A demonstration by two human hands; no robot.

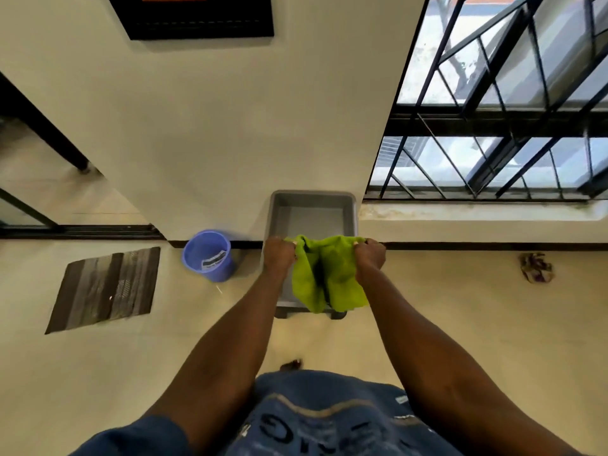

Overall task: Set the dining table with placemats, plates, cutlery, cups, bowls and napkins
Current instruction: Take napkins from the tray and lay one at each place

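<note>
A lime-green cloth napkin (329, 274) hangs in the air in front of me, held by its top edge. My left hand (279, 255) grips the left corner and my right hand (370, 256) grips the right corner, both with curled fingers. The cloth droops in folds between and below the hands. Under it on the floor stands a grey plastic bin (312, 212), open and showing a bare inside; the cloth and my hands cover its near part.
A blue plastic bucket (209, 255) stands on the floor left of the bin, against the wall. A dark striped mat (105, 289) lies further left. A crumpled cloth (536, 267) lies at the right by the skirting. A barred window (493, 126) fills the upper right.
</note>
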